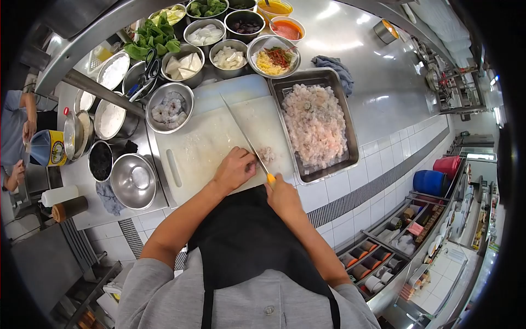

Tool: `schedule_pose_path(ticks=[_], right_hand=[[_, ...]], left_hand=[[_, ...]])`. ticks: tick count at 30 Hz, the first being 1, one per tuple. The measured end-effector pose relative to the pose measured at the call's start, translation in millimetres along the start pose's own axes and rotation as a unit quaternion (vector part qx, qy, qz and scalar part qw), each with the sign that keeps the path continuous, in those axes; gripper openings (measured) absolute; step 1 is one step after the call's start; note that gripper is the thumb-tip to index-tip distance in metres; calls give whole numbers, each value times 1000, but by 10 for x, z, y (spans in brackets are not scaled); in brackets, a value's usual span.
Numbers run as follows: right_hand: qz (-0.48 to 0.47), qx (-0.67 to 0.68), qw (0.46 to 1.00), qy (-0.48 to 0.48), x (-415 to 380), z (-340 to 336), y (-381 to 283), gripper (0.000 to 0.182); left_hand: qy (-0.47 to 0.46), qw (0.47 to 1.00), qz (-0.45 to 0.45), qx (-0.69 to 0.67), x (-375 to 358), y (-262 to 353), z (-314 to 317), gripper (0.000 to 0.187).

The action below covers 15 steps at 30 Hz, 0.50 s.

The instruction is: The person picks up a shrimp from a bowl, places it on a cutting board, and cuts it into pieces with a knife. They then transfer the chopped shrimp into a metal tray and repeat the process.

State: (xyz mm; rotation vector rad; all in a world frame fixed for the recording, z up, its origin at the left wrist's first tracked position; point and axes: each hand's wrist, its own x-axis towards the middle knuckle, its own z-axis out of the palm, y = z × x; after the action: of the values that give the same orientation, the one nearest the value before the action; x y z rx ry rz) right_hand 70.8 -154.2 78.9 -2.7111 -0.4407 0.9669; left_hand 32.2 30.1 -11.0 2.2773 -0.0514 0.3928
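Note:
My right hand [282,194] is wrapped round the yellow handle of a long kitchen knife [241,129], its blade slanting up and left across the white cutting board [203,134]. Close to the left of the blade, my left hand [236,169] rests on the board with its fingers curled in; whatever they may hold is hidden. A small heap of chopped shrimp [266,154] lies just right of the blade. At the board's upper left, a metal bowl [189,118] contains several peeled shrimp [170,109]. A steel tray [351,137] of chopped pale shrimp meat [315,126] stands along the board's right side.
Bowls of tofu [183,66], greens [153,39] and sauces [286,29] crowd the back. An empty metal bowl [133,181] sits at the left. A grey cloth [334,71] lies behind the tray. Another person's hand [29,129] shows at far left.

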Motion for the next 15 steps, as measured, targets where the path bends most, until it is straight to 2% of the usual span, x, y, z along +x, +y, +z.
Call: schedule_pose_path(ticks=[3,8,11,15], right_hand=[[-40,21,999,25,387,152,-22,38],[-46,0,999,13,134,-44,-35,36],[-7,3,1000,4,11,34,-8,36],[-56,32,997,46,412,263,-18,37]], left_hand=[[9,1000,5,9,11,-19,12,13],[10,1000,5,12,-6,-5,21,13],[17,1000,8,4,-12,26,-5,13],[14,1000,5,14,-35,-6,20,14]])
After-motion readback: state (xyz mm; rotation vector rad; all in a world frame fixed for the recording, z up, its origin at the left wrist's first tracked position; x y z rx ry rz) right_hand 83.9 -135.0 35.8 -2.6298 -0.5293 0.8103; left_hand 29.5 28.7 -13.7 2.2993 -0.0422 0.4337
